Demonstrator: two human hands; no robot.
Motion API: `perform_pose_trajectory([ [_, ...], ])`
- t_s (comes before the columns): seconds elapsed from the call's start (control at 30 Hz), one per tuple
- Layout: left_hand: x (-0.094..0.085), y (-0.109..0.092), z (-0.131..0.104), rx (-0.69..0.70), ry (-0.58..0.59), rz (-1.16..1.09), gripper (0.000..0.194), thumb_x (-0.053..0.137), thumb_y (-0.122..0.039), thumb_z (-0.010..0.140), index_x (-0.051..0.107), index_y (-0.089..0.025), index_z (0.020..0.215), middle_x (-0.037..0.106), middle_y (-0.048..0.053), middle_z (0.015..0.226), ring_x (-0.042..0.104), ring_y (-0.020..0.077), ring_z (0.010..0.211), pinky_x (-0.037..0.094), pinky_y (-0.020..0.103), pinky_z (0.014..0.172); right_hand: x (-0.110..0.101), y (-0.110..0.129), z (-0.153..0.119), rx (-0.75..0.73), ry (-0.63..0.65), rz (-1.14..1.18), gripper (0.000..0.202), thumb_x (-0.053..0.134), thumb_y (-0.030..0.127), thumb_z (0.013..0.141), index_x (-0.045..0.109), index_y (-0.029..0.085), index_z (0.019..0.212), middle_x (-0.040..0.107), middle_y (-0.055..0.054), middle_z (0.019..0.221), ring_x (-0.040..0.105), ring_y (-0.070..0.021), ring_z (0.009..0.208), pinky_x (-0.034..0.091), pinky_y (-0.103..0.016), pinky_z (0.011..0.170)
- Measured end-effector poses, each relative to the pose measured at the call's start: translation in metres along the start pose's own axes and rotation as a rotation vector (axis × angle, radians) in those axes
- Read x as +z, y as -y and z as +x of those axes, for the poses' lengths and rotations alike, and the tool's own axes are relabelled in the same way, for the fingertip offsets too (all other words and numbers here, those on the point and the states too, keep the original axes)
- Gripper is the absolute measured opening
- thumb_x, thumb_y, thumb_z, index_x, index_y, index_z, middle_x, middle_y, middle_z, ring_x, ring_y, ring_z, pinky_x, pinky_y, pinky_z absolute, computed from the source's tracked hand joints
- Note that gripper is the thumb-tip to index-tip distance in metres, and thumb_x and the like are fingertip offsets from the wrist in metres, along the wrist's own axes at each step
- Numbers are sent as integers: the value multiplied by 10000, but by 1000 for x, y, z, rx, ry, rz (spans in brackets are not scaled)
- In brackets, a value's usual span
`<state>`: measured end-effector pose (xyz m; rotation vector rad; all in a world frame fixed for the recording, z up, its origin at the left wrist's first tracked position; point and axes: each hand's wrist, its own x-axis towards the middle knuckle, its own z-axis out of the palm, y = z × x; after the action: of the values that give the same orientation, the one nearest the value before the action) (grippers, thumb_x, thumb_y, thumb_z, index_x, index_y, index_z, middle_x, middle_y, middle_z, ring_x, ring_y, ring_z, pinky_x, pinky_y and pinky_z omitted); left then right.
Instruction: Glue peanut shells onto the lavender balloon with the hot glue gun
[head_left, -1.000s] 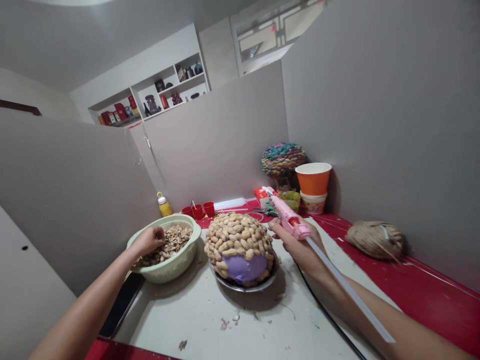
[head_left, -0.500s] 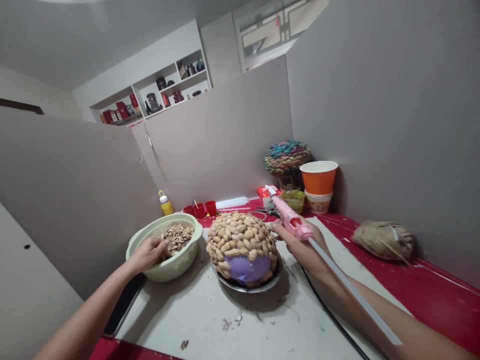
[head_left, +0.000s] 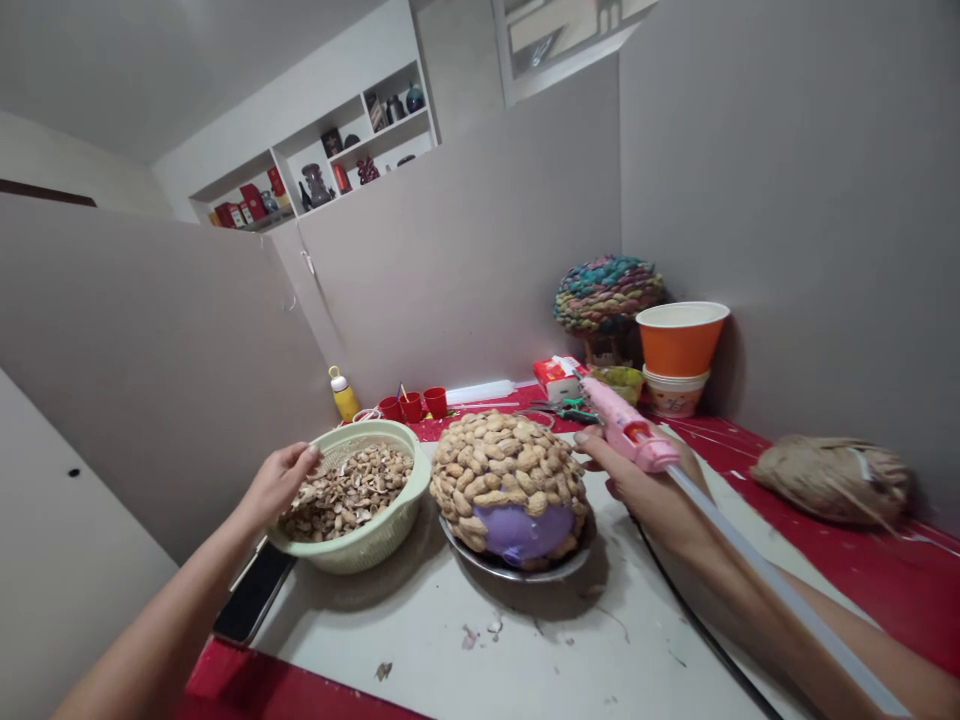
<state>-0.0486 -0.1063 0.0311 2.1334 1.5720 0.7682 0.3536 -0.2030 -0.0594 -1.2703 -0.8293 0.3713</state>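
My left hand [head_left: 279, 487] is over the left side of a pale green plastic basket [head_left: 352, 552], its thumb and fingers drawn together. Whatever they may hold is hidden. Peanut shells [head_left: 356, 490] fill the basket. My right hand [head_left: 645, 490] grips a pink hot glue gun [head_left: 621, 422], nozzle pointing up and away, with a long clear glue stick [head_left: 772, 580] sticking out of its back. Between my hands, a purple balloon [head_left: 521, 532] rests in a metal bowl [head_left: 517, 574]. Rows of peanut shells [head_left: 510, 460] cover its top and sides, leaving a purple patch bare at the front.
A dark phone [head_left: 255, 600] lies beside the basket. Behind stand a yellow bottle [head_left: 345, 398], red cups [head_left: 411, 406], pliers [head_left: 566, 411] and an orange paper tub [head_left: 682, 345]. A multicoloured domed craft [head_left: 607, 295] is at the back; a brown bundle [head_left: 829, 480] lies right.
My left hand has lifted from the shells towards the basket's left rim, uncovering more of them. The view has shifted a little. My right hand still holds the glue gun beside the balloon.
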Motion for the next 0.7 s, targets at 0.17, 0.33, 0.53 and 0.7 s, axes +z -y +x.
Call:
perform_pose_trajectory([
  [0.17, -5, 17, 29, -174, 29, 46, 298, 597, -384, 918, 635, -145, 1093, 659, 72, 1112, 644, 238, 976, 537, 434, 844, -1, 3, -2, -5, 28, 3, 268, 707, 435, 700, 645, 194, 800, 636, -20, 680, 613, -191, 630, 379, -234, 447],
  [0.33, 9, 9, 36, -226, 131, -125, 381, 558, -466, 924, 649, -144, 1106, 695, 81, 1049, 674, 217, 872, 561, 397, 763, 1, 2, -2, 9, 4, 11, 279, 706, 419, 690, 648, 188, 836, 651, -25, 705, 631, -200, 630, 372, -232, 448],
  [0.53, 5, -5, 36, -105, 19, -386, 555, 507, -592, 881, 612, -128, 1167, 703, 129, 1060, 679, 175, 824, 540, 288, 704, -1, 2, -1, 16, 23, 14, 286, 708, 419, 686, 645, 190, 846, 658, -20, 710, 635, -196, 626, 396, -238, 467],
  [0.7, -10, 13, 36, -129, -68, -356, 299, 581, -398, 921, 622, -136, 1060, 678, 49, 937, 646, 140, 742, 539, 285, 662, -3, 8, -2, 27, 20, -30, 297, 696, 445, 691, 657, 180, 820, 656, -38, 693, 619, -205, 640, 419, -262, 493],
])
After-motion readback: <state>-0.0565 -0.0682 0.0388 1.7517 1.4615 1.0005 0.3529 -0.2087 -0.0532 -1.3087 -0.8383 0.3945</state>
